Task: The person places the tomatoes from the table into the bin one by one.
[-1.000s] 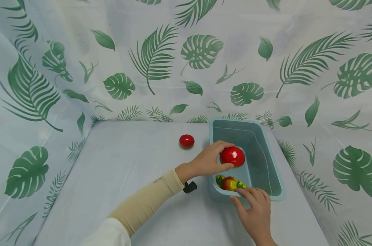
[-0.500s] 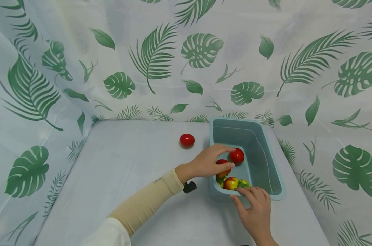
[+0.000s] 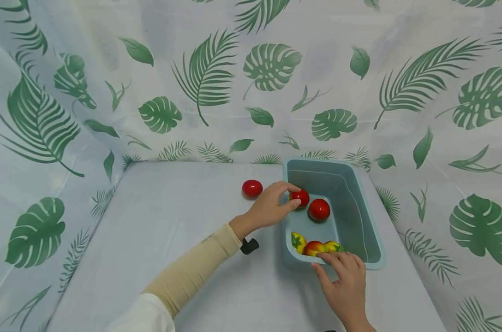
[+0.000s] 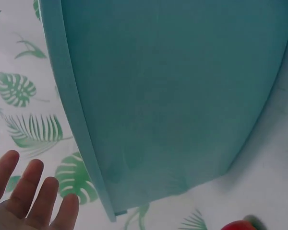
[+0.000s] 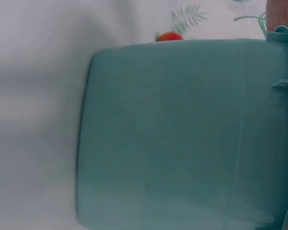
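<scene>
A blue-green plastic bin [image 3: 369, 230] stands at the right of the table. My left hand [image 3: 271, 203] reaches over its left rim; in the left wrist view the hand's fingers [image 4: 45, 203] are spread and nothing is between them. Below the fingertips a round red fruit [image 3: 301, 197] lies in the bin, partly covered by the hand. Another red fruit [image 3: 319, 210] is just right of it. My right hand [image 3: 344, 283] grips the near rim, fingers inside and thumb outside. Close to those fingers are a red-yellow fruit [image 3: 313, 248] and two yellow-green ones, one the left yellow-green fruit [image 3: 298, 242].
A shiny red fruit [image 3: 252, 188] sits on the white table [image 3: 184, 221], left of the bin and beyond my left forearm. A leaf-patterned curtain [image 3: 218, 138] closes off the back and both sides. A black wrist device [image 3: 249, 246] hangs below the left wrist.
My left hand let go of a red fruit, which dropped into the bin, then moved back and left. One red fruit shifted toward the bin's far left. The right hand stayed on the rim.
</scene>
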The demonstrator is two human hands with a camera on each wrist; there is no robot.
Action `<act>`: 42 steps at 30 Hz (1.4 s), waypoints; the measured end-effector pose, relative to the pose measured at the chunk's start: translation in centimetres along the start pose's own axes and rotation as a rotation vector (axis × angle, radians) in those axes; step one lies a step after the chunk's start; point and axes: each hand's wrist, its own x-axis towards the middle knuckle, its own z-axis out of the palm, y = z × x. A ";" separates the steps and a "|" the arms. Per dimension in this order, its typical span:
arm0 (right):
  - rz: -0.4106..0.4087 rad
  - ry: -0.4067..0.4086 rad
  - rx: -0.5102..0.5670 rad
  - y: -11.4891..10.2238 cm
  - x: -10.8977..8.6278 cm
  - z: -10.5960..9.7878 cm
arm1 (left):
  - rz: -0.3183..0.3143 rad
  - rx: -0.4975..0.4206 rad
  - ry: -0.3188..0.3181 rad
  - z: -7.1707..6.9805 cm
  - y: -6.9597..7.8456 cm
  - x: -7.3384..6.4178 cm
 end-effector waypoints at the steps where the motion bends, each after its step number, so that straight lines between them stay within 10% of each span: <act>1: -0.001 0.000 -0.001 0.0 0.0 0.0 | -0.009 -0.009 0.011 -0.1 -0.2 0.0; 18: 0.004 0.008 -0.012 0.1 0.1 -0.3 | -0.181 0.199 0.232 -1.4 -6.9 1.0; 27: 0.009 -0.025 -0.018 0.3 -0.2 -0.4 | -0.405 0.335 0.161 -0.9 -12.8 0.4; 36: 0.042 -0.048 -0.024 0.2 -0.4 -0.4 | -0.393 0.610 -0.201 -0.2 -15.5 -0.1; 42: 0.022 -0.038 -0.025 0.3 -0.3 -0.5 | -0.397 0.609 -0.195 -0.1 -15.0 0.0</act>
